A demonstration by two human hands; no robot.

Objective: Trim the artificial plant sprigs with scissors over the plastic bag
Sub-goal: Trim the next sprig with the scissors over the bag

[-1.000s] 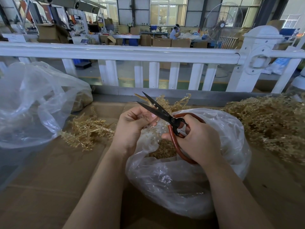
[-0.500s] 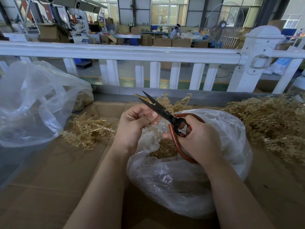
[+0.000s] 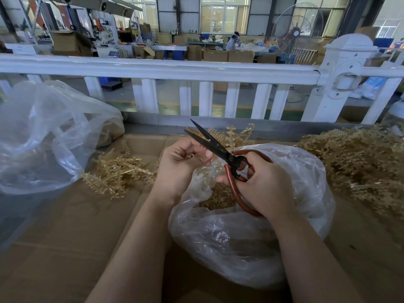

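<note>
While over the plastic bag [image 3: 251,237] — scissors [image 3: 220,149] in right hand [image 3: 264,189].

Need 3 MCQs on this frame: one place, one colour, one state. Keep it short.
1. Where is the big loose heap of sprigs?
A. right of the bag
B. inside the left bag
C. on the railing

2. What colour are the scissors' handles?
A. blue
B. reddish-brown
C. white

3. How are the scissor blades?
A. shut
B. slightly open
C. hidden

Answers: 1 A, the heap lies right of the plastic bag. 2 B, reddish-brown loops show in the right hand. 3 B, the two tips stand apart beyond the left hand.
</note>
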